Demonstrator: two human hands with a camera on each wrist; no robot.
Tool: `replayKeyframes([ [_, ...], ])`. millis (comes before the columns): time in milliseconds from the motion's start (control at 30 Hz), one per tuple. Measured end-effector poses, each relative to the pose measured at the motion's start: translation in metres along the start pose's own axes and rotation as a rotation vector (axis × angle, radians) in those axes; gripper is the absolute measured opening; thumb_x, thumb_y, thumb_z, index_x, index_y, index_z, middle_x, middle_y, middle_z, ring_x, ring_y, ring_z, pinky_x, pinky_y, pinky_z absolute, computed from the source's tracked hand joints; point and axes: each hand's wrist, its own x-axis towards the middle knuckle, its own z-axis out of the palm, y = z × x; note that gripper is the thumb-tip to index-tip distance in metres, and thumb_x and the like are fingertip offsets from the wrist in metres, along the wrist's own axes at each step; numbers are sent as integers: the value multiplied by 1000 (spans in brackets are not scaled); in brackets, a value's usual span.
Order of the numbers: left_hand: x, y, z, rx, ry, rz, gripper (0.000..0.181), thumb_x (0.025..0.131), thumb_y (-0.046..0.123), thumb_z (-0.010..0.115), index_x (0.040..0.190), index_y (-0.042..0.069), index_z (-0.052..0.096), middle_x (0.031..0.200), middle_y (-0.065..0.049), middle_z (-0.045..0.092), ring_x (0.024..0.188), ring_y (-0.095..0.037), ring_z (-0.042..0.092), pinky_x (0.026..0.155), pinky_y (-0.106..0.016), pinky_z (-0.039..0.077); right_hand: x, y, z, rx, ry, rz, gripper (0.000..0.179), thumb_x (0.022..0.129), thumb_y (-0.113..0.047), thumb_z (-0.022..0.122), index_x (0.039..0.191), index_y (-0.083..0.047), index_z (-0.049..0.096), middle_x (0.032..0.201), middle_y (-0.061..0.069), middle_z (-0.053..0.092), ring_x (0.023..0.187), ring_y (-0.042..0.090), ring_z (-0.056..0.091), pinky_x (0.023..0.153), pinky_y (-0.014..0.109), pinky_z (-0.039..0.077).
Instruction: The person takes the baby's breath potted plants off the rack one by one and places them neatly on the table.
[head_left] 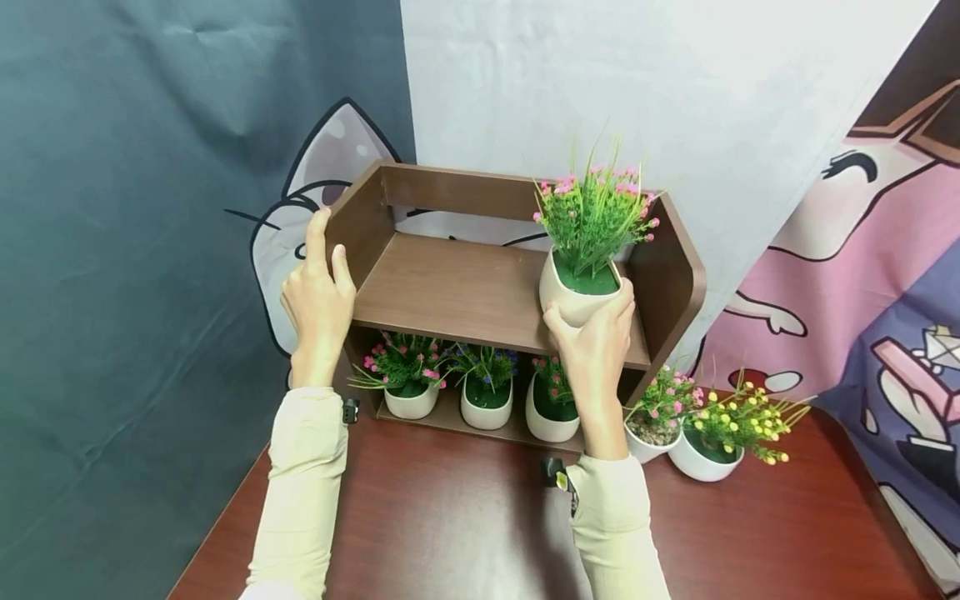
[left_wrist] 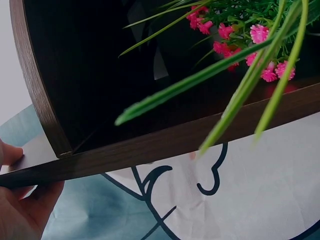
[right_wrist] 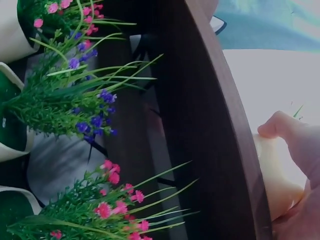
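On the right part of a brown wooden shelf's (head_left: 457, 283) upper board is a white pot (head_left: 562, 296) of artificial grass with pink flowers (head_left: 596, 192). My right hand (head_left: 598, 346) grips this pot from the front, thumb on its left and fingers on its right. At the left end of the shelf, my left hand (head_left: 321, 296) holds the side panel between thumb and fingers. The left wrist view shows fingers (left_wrist: 47, 200) on both sides of the board. Part of the gripped pot (right_wrist: 275, 185) appears beside the board's edge in the right wrist view.
Under the upper board stand potted plants: pink flowers at left (head_left: 411, 404), blue flowers in the middle (head_left: 487, 408), pink flowers at right (head_left: 551, 421). On the reddish table (head_left: 450, 517), right of the shelf, are a pink-flowered pot (head_left: 651, 442) and a yellow-flowered pot (head_left: 705, 458).
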Motion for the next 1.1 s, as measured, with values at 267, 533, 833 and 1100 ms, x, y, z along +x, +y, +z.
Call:
replayKeyframes([
  [267,2,2,-3,-2,7,12,42,89,29,41,129,38,31,48,-9,39,41,-28,38,41,-38,25,-9,-7,-11,-20,-29,11,87,58,-38,67,127,-3,26,112,17,40,90,37,47,75,47,37],
  [533,3,3,-1,7,10,-8,42,89,31,39,129,39,30,48,-7,38,41,-27,38,41,-37,25,-15,-10,-18,-21,-74,-11,87,60,-35,66,126,1,23,115,20,36,96,36,44,77,46,35],
  [833,3,8,3,9,31,-9,41,90,33,37,130,40,29,49,-6,36,40,-25,36,40,-35,23,-15,-7,-21,-26,-81,-24,87,62,-35,65,127,0,20,112,21,35,91,39,44,72,49,35],
  [1100,5,9,2,9,51,-9,41,90,31,38,129,39,31,49,-6,37,42,-27,39,41,-38,26,-14,-6,-26,-15,-108,-38,89,61,-37,68,128,-1,21,110,22,35,91,39,44,71,49,36],
])
